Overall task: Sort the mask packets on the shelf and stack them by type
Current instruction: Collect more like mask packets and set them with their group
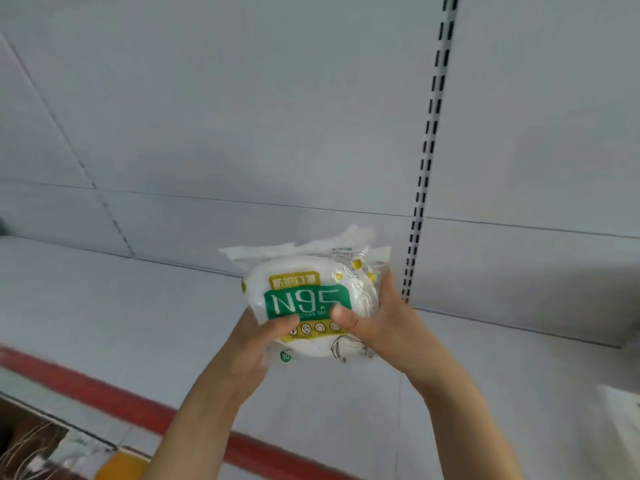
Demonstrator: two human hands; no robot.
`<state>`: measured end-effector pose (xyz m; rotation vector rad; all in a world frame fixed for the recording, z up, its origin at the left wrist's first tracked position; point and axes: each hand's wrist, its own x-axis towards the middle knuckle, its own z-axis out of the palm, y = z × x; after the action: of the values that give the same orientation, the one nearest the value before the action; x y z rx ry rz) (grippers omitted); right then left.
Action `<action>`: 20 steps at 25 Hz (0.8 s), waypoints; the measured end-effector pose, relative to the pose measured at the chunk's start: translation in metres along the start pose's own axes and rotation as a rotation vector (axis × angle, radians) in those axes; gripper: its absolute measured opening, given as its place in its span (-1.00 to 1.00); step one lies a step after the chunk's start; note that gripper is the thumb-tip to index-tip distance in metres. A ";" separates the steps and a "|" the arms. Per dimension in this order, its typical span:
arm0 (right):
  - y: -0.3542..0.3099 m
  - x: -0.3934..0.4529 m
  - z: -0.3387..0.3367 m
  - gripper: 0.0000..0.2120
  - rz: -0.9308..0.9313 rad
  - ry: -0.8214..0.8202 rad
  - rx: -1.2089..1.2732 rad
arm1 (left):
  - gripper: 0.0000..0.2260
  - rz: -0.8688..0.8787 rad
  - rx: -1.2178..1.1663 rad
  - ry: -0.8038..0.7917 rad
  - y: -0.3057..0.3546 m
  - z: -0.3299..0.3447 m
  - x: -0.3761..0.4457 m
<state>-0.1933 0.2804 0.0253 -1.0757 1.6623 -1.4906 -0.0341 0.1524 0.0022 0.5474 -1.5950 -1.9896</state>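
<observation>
Your thumbs cover lower label text on N95 packet (308, 299); fingers of left hand (258, 344) and right hand (377, 323) hidden behind it. White object (623, 414) at 4 o'clock cut by edge, blurred. Clutter (41, 448) at 8 o'clock unreadable.

bare shelf (121, 317) left of packet, slotted upright (420, 188) behind

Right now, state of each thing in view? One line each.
N95 mask packet: sealed as far as visible, held above the shelf, printed face toward the camera.
Left hand: grips the packet's left side, thumb on the front.
Right hand: grips the packet's right side, thumb on the front.
Shelf: white, red front strip.
Slotted upright: fixed to the back panel.
</observation>
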 end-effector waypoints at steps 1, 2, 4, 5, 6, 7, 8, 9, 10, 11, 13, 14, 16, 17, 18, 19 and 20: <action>-0.005 0.011 0.031 -0.15 -0.022 -0.021 0.006 | -0.67 0.011 0.019 0.027 0.010 -0.024 -0.013; -0.011 0.021 0.063 -0.26 -0.028 -0.039 0.021 | -0.69 0.015 0.031 0.050 0.020 -0.052 -0.027; -0.024 0.039 0.132 -0.38 -0.011 -0.090 0.039 | -0.60 0.013 0.075 0.108 0.037 -0.113 -0.056; -0.028 0.050 0.169 -0.41 -0.005 -0.115 0.047 | -0.48 0.014 0.102 0.135 0.047 -0.145 -0.071; -0.033 0.058 0.203 -0.44 -0.002 -0.131 0.063 | -0.40 0.008 0.118 0.177 0.055 -0.173 -0.082; -0.038 0.066 0.235 -0.47 0.000 -0.134 0.087 | -0.40 0.007 0.115 0.235 0.063 -0.200 -0.093; -0.043 0.074 0.276 -0.51 -0.003 -0.146 0.107 | -0.43 0.017 0.106 0.319 0.071 -0.234 -0.105; -0.047 0.082 0.314 -0.56 -0.006 -0.158 0.126 | -0.45 0.032 0.095 0.389 0.080 -0.266 -0.117; -0.050 0.090 0.351 -0.60 -0.016 -0.173 0.137 | -0.45 0.041 0.093 0.446 0.090 -0.295 -0.127; -0.054 0.097 0.385 -0.63 -0.028 -0.185 0.149 | -0.45 0.048 0.105 0.494 0.097 -0.323 -0.136; -0.061 0.115 0.443 -0.64 -0.032 -0.204 0.159 | -0.46 0.072 0.093 0.577 0.110 -0.374 -0.149; -0.063 0.123 0.465 -0.65 -0.027 -0.219 0.166 | -0.46 0.085 0.082 0.620 0.115 -0.395 -0.152; -0.064 0.143 0.506 -0.64 -0.013 -0.268 0.168 | -0.43 0.116 0.087 0.714 0.119 -0.436 -0.153; -0.063 0.156 0.526 -0.63 -0.007 -0.293 0.163 | -0.44 0.131 0.088 0.753 0.119 -0.457 -0.152; -0.062 0.170 0.544 -0.62 -0.002 -0.314 0.159 | -0.47 0.139 0.081 0.783 0.118 -0.478 -0.148; -0.060 0.186 0.563 -0.61 0.000 -0.332 0.156 | -0.53 0.144 0.076 0.809 0.117 -0.500 -0.142; -0.057 0.202 0.582 -0.61 -0.006 -0.347 0.146 | -0.59 0.150 0.070 0.829 0.116 -0.521 -0.135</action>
<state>0.2358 -0.1649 0.0102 -1.1820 1.2920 -1.3176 0.4062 -0.1790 -0.0024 1.0685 -1.1290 -1.3175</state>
